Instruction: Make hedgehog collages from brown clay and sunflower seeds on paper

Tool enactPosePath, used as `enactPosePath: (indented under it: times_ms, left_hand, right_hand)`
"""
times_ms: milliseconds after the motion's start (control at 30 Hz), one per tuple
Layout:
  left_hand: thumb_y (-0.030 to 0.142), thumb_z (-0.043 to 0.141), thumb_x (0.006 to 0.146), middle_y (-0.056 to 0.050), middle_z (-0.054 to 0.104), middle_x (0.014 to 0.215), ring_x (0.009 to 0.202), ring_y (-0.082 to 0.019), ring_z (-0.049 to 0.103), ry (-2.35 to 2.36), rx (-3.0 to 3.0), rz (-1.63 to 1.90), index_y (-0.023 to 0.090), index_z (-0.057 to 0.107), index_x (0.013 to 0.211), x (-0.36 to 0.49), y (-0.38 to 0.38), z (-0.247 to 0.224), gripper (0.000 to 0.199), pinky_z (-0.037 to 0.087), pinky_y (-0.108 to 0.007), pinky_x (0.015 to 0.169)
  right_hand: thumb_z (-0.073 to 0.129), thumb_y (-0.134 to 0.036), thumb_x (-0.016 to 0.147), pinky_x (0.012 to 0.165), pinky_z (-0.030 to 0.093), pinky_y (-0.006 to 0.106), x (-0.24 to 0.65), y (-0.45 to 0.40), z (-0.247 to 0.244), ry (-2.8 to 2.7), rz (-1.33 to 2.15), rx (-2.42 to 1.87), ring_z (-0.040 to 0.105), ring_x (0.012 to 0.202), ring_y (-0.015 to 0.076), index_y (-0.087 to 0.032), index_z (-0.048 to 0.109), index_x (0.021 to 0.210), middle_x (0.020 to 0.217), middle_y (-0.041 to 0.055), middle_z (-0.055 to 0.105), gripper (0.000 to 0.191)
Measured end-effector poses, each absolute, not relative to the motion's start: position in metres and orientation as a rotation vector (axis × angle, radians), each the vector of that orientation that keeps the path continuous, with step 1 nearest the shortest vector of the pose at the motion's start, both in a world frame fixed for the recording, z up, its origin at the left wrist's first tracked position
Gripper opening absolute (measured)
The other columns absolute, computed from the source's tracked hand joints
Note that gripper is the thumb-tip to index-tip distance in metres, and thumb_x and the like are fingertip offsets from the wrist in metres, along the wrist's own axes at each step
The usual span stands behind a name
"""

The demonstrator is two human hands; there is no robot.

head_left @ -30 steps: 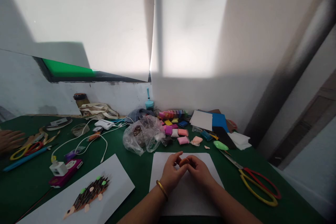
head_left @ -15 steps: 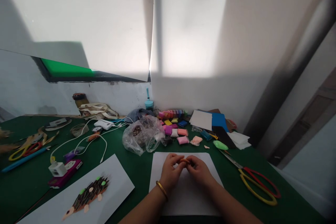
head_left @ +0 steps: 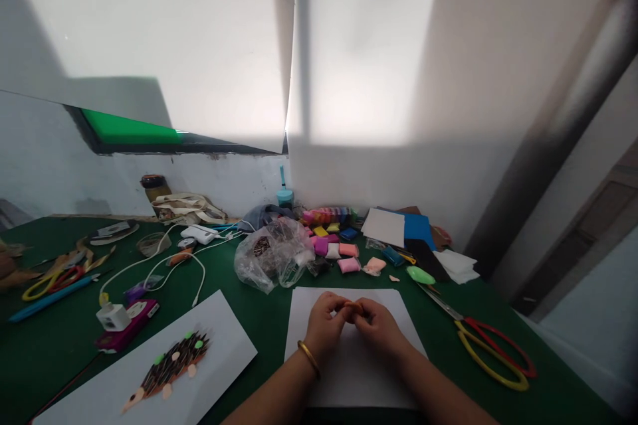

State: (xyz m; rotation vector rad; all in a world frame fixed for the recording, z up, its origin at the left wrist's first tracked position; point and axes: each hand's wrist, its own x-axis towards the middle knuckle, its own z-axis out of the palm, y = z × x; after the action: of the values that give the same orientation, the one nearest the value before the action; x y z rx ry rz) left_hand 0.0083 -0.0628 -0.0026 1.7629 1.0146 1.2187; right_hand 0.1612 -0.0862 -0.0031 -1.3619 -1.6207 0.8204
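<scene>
Both hands meet over a stack of white paper [head_left: 356, 372] at the front middle of the table. My left hand [head_left: 326, 320], a gold bangle at its wrist, pinches one side of a small piece of orange-brown modelling clay [head_left: 354, 307]. On the other side, my right hand [head_left: 377, 323] grips the same clay with thumb and fingers. Most of the clay is hidden by the fingers. To the left lies a white sheet [head_left: 219, 352] bearing a hedgehog picture [head_left: 172, 366] made of clay and dark spiky pieces, with green and peach dots.
Scissors [head_left: 491, 352] with red and yellow handles lie at right. Behind the paper are coloured clay packets [head_left: 349, 265], a clear plastic bag [head_left: 272, 255] and a green clay lump [head_left: 420, 275]. White cables [head_left: 202, 272] and a purple power strip [head_left: 128, 327] sit left.
The clay has turned slightly between my fingers, and my right hand has closed in around it. The view has shifted a little; the things on the table stay put.
</scene>
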Motion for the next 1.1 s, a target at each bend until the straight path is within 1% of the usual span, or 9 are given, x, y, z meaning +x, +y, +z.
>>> enactPosePath:
  times_ms: [133, 233, 333, 500, 700, 800, 900, 967, 1100]
  left_hand:
    - [0.037, 0.06, 0.076, -0.004, 0.063, 0.076, 0.076, -0.018, 0.057, 1.022, 1.666, 1.204, 0.02, 0.07, 0.077, 0.0075, -0.0625, 0.0005, 0.02, 0.046, -0.031, 0.073]
    - [0.038, 0.056, 0.079, -0.006, 0.065, 0.086, 0.084, -0.019, 0.058, 0.954, 1.661, 1.21, 0.021, 0.07, 0.089, 0.0077, -0.0613, 0.0008, 0.025, 0.046, -0.032, 0.078]
    - [0.039, 0.061, 0.074, -0.006, 0.063, 0.092, 0.083, -0.019, 0.057, 0.969, 1.661, 1.247, 0.023, 0.067, 0.103, 0.0089, -0.0609, 0.0003, 0.034, 0.047, -0.032, 0.075]
    - [0.038, 0.06, 0.075, -0.006, 0.063, 0.077, 0.073, -0.018, 0.059, 0.956, 1.575, 1.134, 0.017, 0.071, 0.078, 0.0088, -0.061, 0.002, 0.024, 0.048, -0.03, 0.071]
    - [0.043, 0.055, 0.079, -0.007, 0.061, 0.096, 0.087, -0.019, 0.057, 0.953, 1.611, 1.252, 0.02, 0.062, 0.11, 0.0076, -0.0593, -0.0027, 0.039, 0.046, -0.032, 0.079]
    - [0.042, 0.058, 0.078, -0.006, 0.062, 0.084, 0.078, -0.018, 0.058, 0.967, 1.638, 1.205, 0.019, 0.069, 0.089, 0.0078, -0.0602, -0.002, 0.028, 0.047, -0.031, 0.072]
    - [0.042, 0.057, 0.078, -0.005, 0.063, 0.076, 0.072, -0.018, 0.059, 0.969, 1.562, 1.174, 0.017, 0.069, 0.077, 0.0069, -0.0601, 0.0006, 0.028, 0.047, -0.03, 0.071]
    - [0.043, 0.053, 0.08, -0.006, 0.064, 0.079, 0.076, -0.018, 0.059, 0.965, 1.545, 1.177, 0.017, 0.069, 0.084, 0.0063, -0.0591, 0.0007, 0.031, 0.047, -0.031, 0.072]
    - [0.045, 0.045, 0.084, -0.006, 0.063, 0.087, 0.077, -0.018, 0.057, 0.986, 1.56, 1.21, 0.019, 0.062, 0.109, 0.0075, -0.0584, -0.004, 0.04, 0.047, -0.031, 0.07]
  right_hand:
    - [0.055, -0.041, 0.078, 0.073, 0.045, 0.031, 0.162, -0.0867, 0.0005, -1.64, 0.908, -1.261, 0.06, 0.083, 0.0213, -0.02, 0.066, 0.093, 0.09, 0.0051, 0.068, 0.028]
    - [0.053, -0.044, 0.08, 0.08, 0.045, 0.034, 0.1619, -0.0869, 0.0028, -1.603, 0.918, -1.234, 0.06, 0.089, 0.0232, -0.02, 0.067, 0.096, 0.096, 0.0064, 0.068, 0.032]
    - [0.054, -0.044, 0.079, 0.076, 0.046, 0.034, 0.1613, -0.0866, 0.0009, -1.602, 0.884, -1.283, 0.061, 0.085, 0.0233, -0.019, 0.067, 0.089, 0.09, 0.0064, 0.069, 0.03]
    - [0.052, -0.04, 0.079, 0.071, 0.045, 0.031, 0.1617, -0.0853, -0.0036, -1.645, 0.881, -1.282, 0.06, 0.079, 0.0213, -0.018, 0.065, 0.082, 0.082, 0.0049, 0.067, 0.025]
    - [0.051, -0.039, 0.078, 0.065, 0.044, 0.028, 0.1654, -0.0834, -0.0049, -1.547, 0.885, -1.299, 0.058, 0.073, 0.0193, -0.018, 0.06, 0.078, 0.077, 0.0031, 0.065, 0.022]
    - [0.051, -0.039, 0.078, 0.063, 0.043, 0.027, 0.1653, -0.0847, -0.0038, -1.599, 0.882, -1.309, 0.057, 0.07, 0.0178, -0.018, 0.059, 0.076, 0.073, 0.0018, 0.063, 0.022]
    - [0.056, -0.042, 0.076, 0.066, 0.044, 0.029, 0.1645, -0.0855, -0.0012, -1.609, 0.917, -1.238, 0.059, 0.076, 0.0195, -0.018, 0.061, 0.089, 0.083, 0.0042, 0.065, 0.028]
    - [0.058, -0.042, 0.075, 0.07, 0.045, 0.031, 0.1639, -0.0854, 0.0001, -1.597, 0.955, -1.212, 0.06, 0.081, 0.0212, -0.018, 0.062, 0.094, 0.089, 0.0056, 0.067, 0.031]
    - [0.052, -0.039, 0.079, 0.072, 0.045, 0.033, 0.1629, -0.0841, -0.0023, -1.541, 0.962, -1.249, 0.06, 0.08, 0.0215, -0.018, 0.063, 0.084, 0.085, 0.0054, 0.067, 0.024]
